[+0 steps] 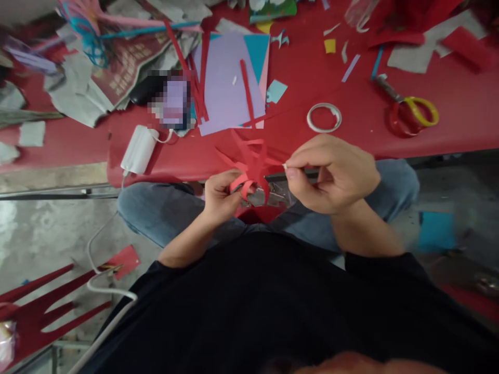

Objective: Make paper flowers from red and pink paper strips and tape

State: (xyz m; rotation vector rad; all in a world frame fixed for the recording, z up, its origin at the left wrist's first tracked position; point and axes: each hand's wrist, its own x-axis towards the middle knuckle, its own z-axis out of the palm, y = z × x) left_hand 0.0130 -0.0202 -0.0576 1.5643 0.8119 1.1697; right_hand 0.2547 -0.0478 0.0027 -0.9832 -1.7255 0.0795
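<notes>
My left hand [223, 196] is closed on a red paper craft piece [256, 169], a flat centre with several strips spreading out and some curling down. It is held above my lap, just off the table's edge. My right hand [334, 169] pinches thumb and forefinger together on a small white bit [285, 166], right at the tip of one red strip pointing toward it. Whether the fingers also grip the strip itself, I cannot tell. Beyond my right hand lies a roll of white tape [309, 118] on the table.
On the red table [300, 62] lie scissors [423, 110] with yellow handles, lilac paper sheets [224, 67] with red strips on top, a white power bank [140, 149] and crumpled newspaper [74, 85]. A white cable [113, 288] hangs at my left. A blue sheet [436, 230] is on the floor.
</notes>
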